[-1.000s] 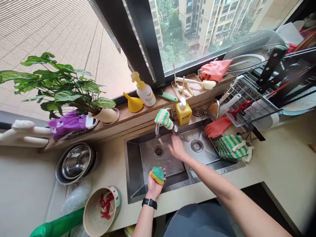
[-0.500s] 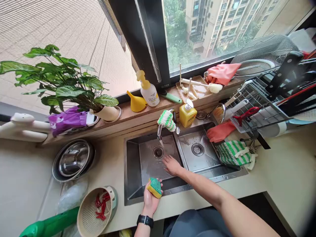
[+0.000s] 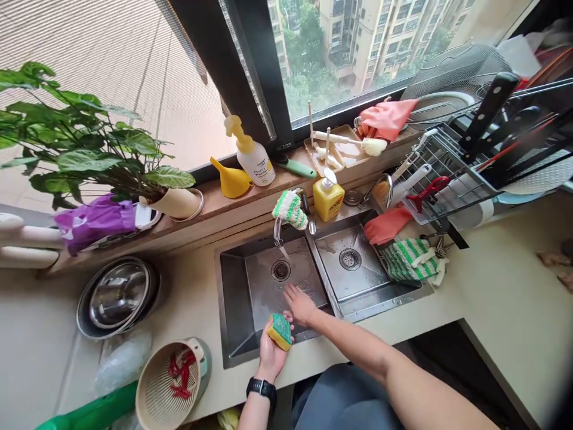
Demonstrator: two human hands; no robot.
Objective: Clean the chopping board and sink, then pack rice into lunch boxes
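Left fingers: the fingers (image 3: 290, 321) of the left hand (image 3: 272, 349) curve loosely up around a scouring sponge (image 3: 280, 331), with the thumb along its near edge; the palm faces up.

Right fingers: the fingers (image 3: 290, 292) of the right hand (image 3: 299, 304) lie close together, reaching down into the left sink bowl; whether they touch the steel, I cannot tell.

Sponge: a wet-looking rectangular block, with a dark green scouring layer on top of yellow foam; it rests in the left palm above the front of the left bowl.

Wrist: a black watch (image 3: 261, 388) circles the left wrist.

Sink: a stainless steel double sink (image 3: 233, 298), with a wet floor and round drains; the left drain (image 3: 280, 270) is nearest the hands.

Faucet: a curved steel faucet (image 3: 278, 230) runs water into the left bowl, with a green-and-white striped scrubber (image 3: 290, 210) draped over it.

Labels: a yellow pump bottle (image 3: 328, 200) on the sink's back edge reads "AXE"; a white pump bottle (image 3: 250, 160) on the sill has small lettering, possibly "Fruit".
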